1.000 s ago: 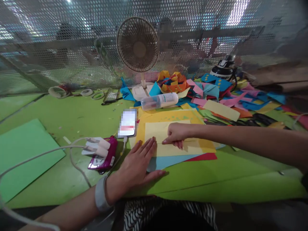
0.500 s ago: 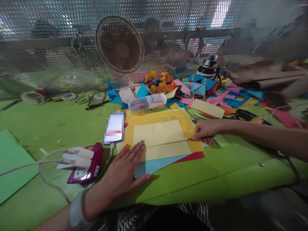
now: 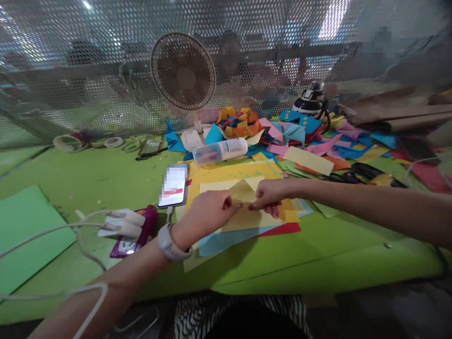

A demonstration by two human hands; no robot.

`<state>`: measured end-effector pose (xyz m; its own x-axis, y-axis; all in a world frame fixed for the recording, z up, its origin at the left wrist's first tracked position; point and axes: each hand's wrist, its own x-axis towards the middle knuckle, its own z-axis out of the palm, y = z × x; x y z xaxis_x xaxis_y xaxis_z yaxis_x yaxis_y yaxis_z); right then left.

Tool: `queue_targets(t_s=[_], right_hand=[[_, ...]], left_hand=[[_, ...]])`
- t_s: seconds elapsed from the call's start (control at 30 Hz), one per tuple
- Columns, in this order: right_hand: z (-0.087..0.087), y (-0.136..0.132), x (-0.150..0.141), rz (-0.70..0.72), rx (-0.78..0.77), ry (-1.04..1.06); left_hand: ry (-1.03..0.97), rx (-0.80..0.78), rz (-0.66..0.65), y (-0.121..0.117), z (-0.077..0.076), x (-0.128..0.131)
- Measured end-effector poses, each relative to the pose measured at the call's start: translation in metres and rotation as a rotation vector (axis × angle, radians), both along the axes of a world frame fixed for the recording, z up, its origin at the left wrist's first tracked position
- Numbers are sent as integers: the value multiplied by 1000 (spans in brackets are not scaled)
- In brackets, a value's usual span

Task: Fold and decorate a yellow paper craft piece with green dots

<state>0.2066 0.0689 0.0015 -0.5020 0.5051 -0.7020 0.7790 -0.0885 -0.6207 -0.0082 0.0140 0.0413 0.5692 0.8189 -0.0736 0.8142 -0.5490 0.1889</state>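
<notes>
A pale yellow sheet of paper [image 3: 243,193] rises to a folded point between my two hands. My left hand [image 3: 210,209] is closed at its left side, thumb reaching toward the middle and fingertips mostly hidden. From the right, my right hand [image 3: 270,193] is also closed, pinching the sheet near its lower part. Under it lies a stack with a larger yellow sheet [image 3: 289,212], a light blue sheet [image 3: 212,244] and a red sheet [image 3: 282,230]. A grey watch band [image 3: 171,242] circles my left wrist.
A phone [image 3: 173,188] on a cable, a purple power bank [image 3: 134,235] with white plugs [image 3: 132,225], a clear bottle [image 3: 221,150] and a fan [image 3: 185,77] stand around the sheets. Coloured paper scraps [image 3: 318,141], black scissors [image 3: 363,174] and a drink bottle [image 3: 310,103] are at right.
My left hand has gone from lying flat on the paper to closed, farther right. My right hand has moved left, and the pale yellow sheet now has a raised, folded point.
</notes>
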Motion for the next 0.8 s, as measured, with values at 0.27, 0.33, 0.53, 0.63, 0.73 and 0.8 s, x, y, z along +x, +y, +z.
queue_targets(t_s=[0.27, 0.33, 0.53, 0.63, 0.73, 0.8], right_hand=[[0, 5, -1, 45, -5, -43], [-2, 6, 0, 41, -22, -42], [-3, 7, 1, 35, -45, -25], [-4, 7, 2, 36, -54, -17], [-5, 8, 2, 34, -55, -18], [-5, 8, 2, 31, -55, -21]], left_hand=[[-108, -333, 17, 18, -15, 28], [-173, -571, 50, 27, -21, 25], [-433, -1045, 237, 42, -33, 16], [-456, -1053, 240, 43, -39, 14], [-482, -1038, 241, 42, -43, 13], [-481, -1010, 240, 42, -44, 13]])
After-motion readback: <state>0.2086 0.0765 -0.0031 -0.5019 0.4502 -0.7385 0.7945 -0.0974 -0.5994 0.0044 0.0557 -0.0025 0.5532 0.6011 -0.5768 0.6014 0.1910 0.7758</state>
